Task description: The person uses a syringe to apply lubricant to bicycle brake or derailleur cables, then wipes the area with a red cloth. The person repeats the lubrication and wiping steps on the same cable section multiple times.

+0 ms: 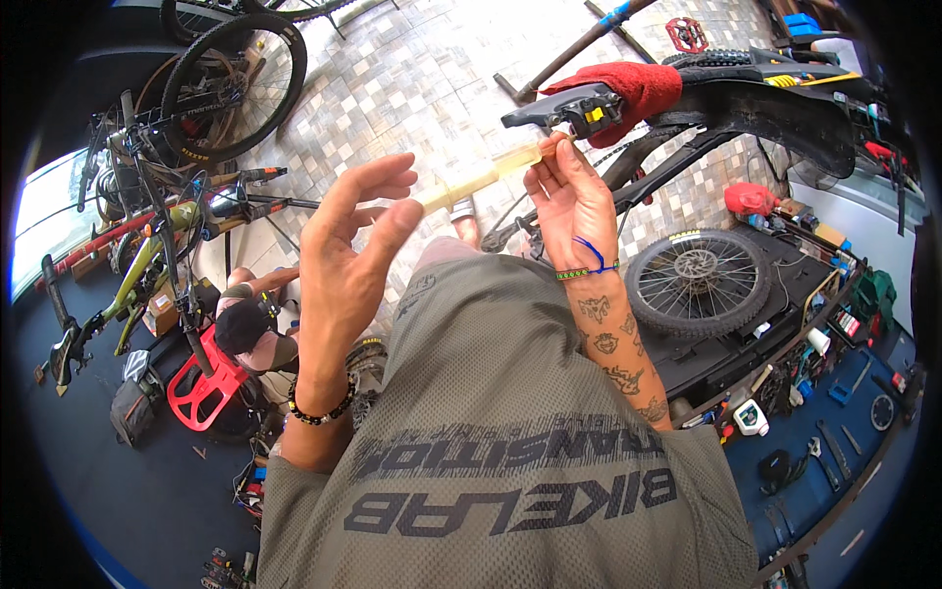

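A pale, translucent syringe (476, 184) with yellowish tint slants between my two hands. The fingers of my right hand (574, 196) are closed round its far right end, beside a black brake lever (549, 108). My left hand (353, 231) is open, fingers and thumb apart, at the syringe's plunger end; the thumb tip lies close to that end, and whether it touches I cannot tell. A red cloth (643, 95) is wrapped by the lever on a bicycle's handlebar. The syringe's tip is partly hidden by my right fingers.
A bicycle wheel (699, 280) lies on a black bench surface at right, near hand tools (834, 452) on a blue mat. Bicycles (147, 245) stand at left. Another person in a dark cap (242, 326) is low at left, near a red stand (204, 383).
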Motion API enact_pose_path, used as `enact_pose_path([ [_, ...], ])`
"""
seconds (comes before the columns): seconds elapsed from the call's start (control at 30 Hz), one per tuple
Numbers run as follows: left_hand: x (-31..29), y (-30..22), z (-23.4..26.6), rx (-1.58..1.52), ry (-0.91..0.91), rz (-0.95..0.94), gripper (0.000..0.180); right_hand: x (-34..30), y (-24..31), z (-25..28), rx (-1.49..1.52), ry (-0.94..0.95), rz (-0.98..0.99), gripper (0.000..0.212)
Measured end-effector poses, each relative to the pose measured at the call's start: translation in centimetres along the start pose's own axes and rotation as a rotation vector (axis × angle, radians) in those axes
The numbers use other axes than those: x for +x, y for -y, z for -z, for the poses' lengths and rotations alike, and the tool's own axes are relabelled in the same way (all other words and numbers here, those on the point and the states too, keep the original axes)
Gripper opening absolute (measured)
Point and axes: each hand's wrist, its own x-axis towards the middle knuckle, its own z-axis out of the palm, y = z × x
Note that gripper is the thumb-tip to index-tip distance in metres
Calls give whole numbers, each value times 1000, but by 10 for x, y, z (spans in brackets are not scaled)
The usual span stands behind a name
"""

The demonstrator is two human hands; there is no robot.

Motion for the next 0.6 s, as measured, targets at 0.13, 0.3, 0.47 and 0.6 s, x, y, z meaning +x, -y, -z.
enact_pose_path([
  [0.13, 0, -3, -2, -125, -8, 129, 45, 3, 0, 4, 29, 66, 6, 22],
  [0.3, 0, -5, -5, -295, 120, 258, 43, 3, 0, -3, 101, 54, 19, 21],
  [0.47, -8, -5, -20, -262, 71, 167, 36, 4, -3, -3, 144, 46, 17, 24],
  [0.6, -15, 0, -21, -13, 104, -85, 36, 2, 1, -1, 122, 50, -38, 28],
])
